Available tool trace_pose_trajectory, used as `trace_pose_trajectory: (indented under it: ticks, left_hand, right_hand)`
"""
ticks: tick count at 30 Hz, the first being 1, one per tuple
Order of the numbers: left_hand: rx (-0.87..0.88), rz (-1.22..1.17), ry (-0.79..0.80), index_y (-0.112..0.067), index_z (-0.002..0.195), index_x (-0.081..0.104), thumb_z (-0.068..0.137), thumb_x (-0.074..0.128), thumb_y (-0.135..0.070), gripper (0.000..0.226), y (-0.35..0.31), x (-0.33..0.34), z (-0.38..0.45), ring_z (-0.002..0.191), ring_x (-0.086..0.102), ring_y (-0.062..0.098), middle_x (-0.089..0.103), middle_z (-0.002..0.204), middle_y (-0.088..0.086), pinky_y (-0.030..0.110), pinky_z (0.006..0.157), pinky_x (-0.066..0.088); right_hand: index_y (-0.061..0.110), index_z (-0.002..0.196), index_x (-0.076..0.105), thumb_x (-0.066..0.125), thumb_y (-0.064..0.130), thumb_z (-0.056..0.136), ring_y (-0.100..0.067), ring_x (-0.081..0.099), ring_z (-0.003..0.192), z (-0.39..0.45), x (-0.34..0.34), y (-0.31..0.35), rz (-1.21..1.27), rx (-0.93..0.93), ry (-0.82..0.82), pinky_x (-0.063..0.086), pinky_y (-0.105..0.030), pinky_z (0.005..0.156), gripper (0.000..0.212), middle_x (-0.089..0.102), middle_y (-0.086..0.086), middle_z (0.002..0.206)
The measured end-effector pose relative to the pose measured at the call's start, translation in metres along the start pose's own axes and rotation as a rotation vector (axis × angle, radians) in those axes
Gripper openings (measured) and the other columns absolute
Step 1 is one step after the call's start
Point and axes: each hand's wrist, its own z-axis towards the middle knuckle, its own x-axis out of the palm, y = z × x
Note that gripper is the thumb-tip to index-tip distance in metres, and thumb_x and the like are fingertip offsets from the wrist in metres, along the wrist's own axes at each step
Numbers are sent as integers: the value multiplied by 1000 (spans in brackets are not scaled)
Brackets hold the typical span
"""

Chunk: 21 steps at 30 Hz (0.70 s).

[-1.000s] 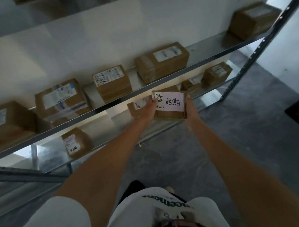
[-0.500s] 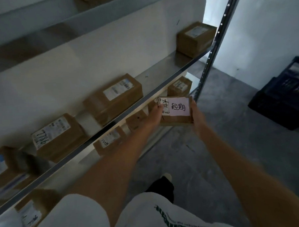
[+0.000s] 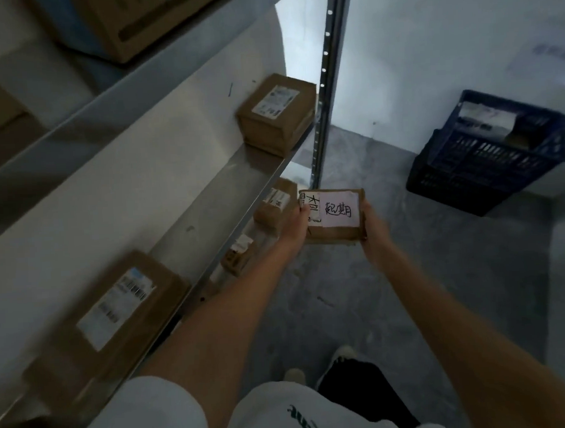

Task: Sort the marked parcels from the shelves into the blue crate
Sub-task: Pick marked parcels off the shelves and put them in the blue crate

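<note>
A small brown parcel (image 3: 335, 226) with a pink handwritten label is held out in front of me, over the grey floor beside the shelves. My left hand (image 3: 296, 221) grips its left edge, thumb on the white sticker. My right hand (image 3: 374, 222) grips its right edge. The blue crate (image 3: 486, 169) stands on the floor at the right by the white wall, with a white-labelled parcel (image 3: 494, 120) inside at its far end. The metal shelf (image 3: 209, 204) runs along my left.
Brown parcels with printed labels sit on the shelf: one at the far end (image 3: 278, 113), one near me (image 3: 117, 315). Smaller parcels (image 3: 274, 207) lie on the lower shelf. A perforated upright post (image 3: 325, 82) marks the shelf's end. My shoes (image 3: 342, 356) are on the floor.
The view has swung right and the shelves have slid left; the blue crate has come fully into sight. Both hands keep the same hold on the parcel, away from the shelf.
</note>
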Motion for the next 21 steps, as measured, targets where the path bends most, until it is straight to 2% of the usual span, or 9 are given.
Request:
trace_pose_trajectory:
  ticks: [1, 3, 4, 7, 12, 16, 19, 21]
  left_hand:
    - [8, 20, 4, -11, 115, 56, 104, 30, -23, 30, -6, 10, 14, 102, 62, 25, 63, 116, 13, 35, 93, 51]
    - [29, 101, 7, -10, 120, 54, 104, 30, -25, 33, -18, 31, 42, 94, 61, 16, 62, 113, 9, 22, 82, 52]
    - [44, 137, 6, -9, 121, 55, 104, 30, -26, 35, -25, 43, 58, 96, 60, 17, 62, 116, 10, 24, 82, 52]
    - [35, 231, -4, -10, 123, 57, 102, 32, -31, 39, -45, 81, 109, 110, 57, 29, 59, 122, 16, 41, 98, 46]
    - [-36, 101, 45, -8, 122, 58, 104, 33, -29, 37, -86, 160, 191, 115, 57, 36, 60, 124, 22, 49, 103, 43]
    - [-44, 103, 137, -9, 119, 60, 104, 30, -33, 41, -123, 224, 244, 112, 59, 35, 63, 120, 20, 50, 101, 45]
    - [-76, 107, 206, -6, 122, 60, 104, 29, -32, 44, -144, 265, 276, 111, 61, 32, 64, 120, 20, 47, 101, 46]
    - [-108, 115, 258, -7, 125, 59, 104, 29, -34, 46, -155, 292, 301, 113, 60, 30, 64, 122, 17, 45, 103, 44]
  right_hand:
    - [20, 105, 71, 41, 58, 97, -27, 67, 106, 12, -8, 6, 5, 4, -6, 50, -48, 100, 48, 73, -9, 109]
    - [18, 115, 68, 36, 57, 98, -27, 66, 108, 40, -25, 16, 22, 0, -7, 49, -48, 101, 53, 72, -10, 112]
    - [18, 117, 67, 35, 56, 99, -28, 65, 109, 55, -34, 22, 34, -3, -20, 49, -48, 101, 53, 71, -10, 113]
    - [16, 119, 66, 35, 57, 99, -29, 64, 111, 101, -63, 48, 30, 4, -87, 48, -49, 102, 55, 70, -11, 116]
    - [23, 109, 69, 35, 56, 99, -28, 65, 107, 171, -125, 100, 63, -1, -117, 50, -48, 99, 48, 71, -10, 113]
    - [26, 95, 70, 32, 49, 102, -22, 67, 95, 227, -182, 136, 119, 9, -161, 56, -38, 86, 44, 71, -11, 113]
    - [24, 97, 68, 32, 49, 102, -27, 64, 107, 263, -221, 154, 153, 32, -203, 50, -44, 100, 44, 69, -12, 117]
    - [24, 96, 69, 32, 49, 102, -27, 64, 108, 287, -245, 164, 180, 37, -228, 48, -46, 102, 45, 69, -10, 114]
